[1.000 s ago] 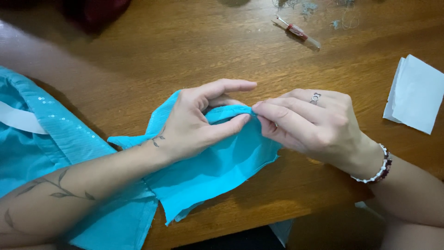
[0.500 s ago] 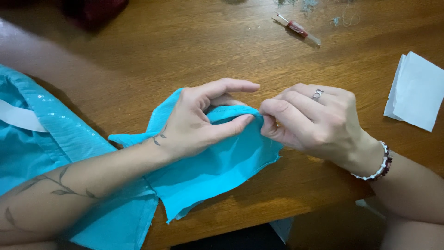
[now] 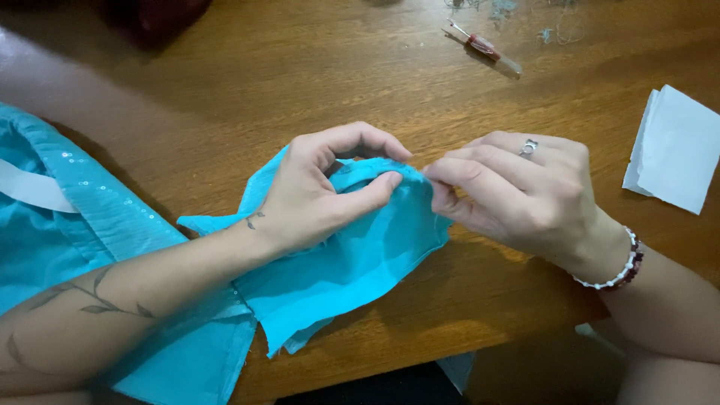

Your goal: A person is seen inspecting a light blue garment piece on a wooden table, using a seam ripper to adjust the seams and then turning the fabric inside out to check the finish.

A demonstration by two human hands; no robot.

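A turquoise fabric piece (image 3: pixel 352 270) lies on the wooden table (image 3: pixel 300 82), joined at the left to a larger turquoise garment with sequins (image 3: pixel 90 217). My left hand (image 3: pixel 315 195) curls over the cloth's top edge, thumb and fingers pinching a fold. My right hand (image 3: pixel 517 195), with a ring and a beaded bracelet, pinches the same edge just to the right, its fingertips touching the fabric beside my left thumb.
A small red-handled seam ripper (image 3: pixel 484 46) lies at the far side of the table, with loose thread bits near it. A folded white cloth (image 3: pixel 675 150) sits at the right edge. A dark red item (image 3: pixel 150 15) is at the top left.
My left index finger has lifted and curled into an arch over the fold. My right hand has shifted slightly along the fabric edge.
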